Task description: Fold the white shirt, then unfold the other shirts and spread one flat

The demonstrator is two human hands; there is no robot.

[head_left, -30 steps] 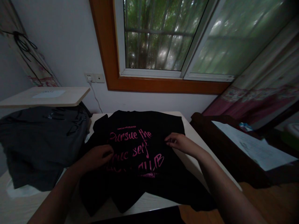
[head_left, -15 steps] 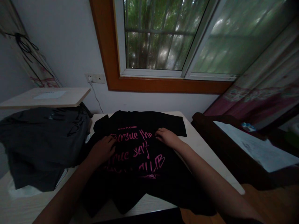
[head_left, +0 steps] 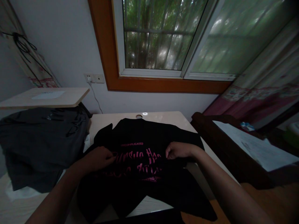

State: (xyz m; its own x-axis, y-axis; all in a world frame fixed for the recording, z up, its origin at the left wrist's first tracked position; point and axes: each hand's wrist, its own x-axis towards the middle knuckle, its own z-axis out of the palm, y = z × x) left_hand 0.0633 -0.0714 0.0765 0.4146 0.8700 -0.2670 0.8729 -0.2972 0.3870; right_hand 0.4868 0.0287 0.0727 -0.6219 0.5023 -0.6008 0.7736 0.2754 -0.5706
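Note:
A black T-shirt (head_left: pixel 149 133) with pink lettering lies spread over the white table (head_left: pixel 163 115), its printed middle bunched into folds. My left hand (head_left: pixel 100 157) is closed on the cloth at the left side of the print, thumb and fingers pinched. On the right side of the lettering, my right hand (head_left: pixel 178 151) pinches the shirt in the same way. Part of the printed words is swallowed by the folds between my hands. The lower part of the shirt reaches toward the near table edge.
A dark grey garment (head_left: pixel 39 143) is heaped at the left, below a raised wooden board (head_left: pixel 46 96) bearing a paper. On the right, a white sheet (head_left: pixel 254 146) lies on a dark brown piece of furniture (head_left: pixel 224 155). A window (head_left: pixel 161 37) and a wall socket (head_left: pixel 93 78) are behind.
My hands, earlier flat on the shirt, have closed on its cloth. The shirt's far edge has come nearer to me, baring the table's back strip and a round hole. The print has bunched up.

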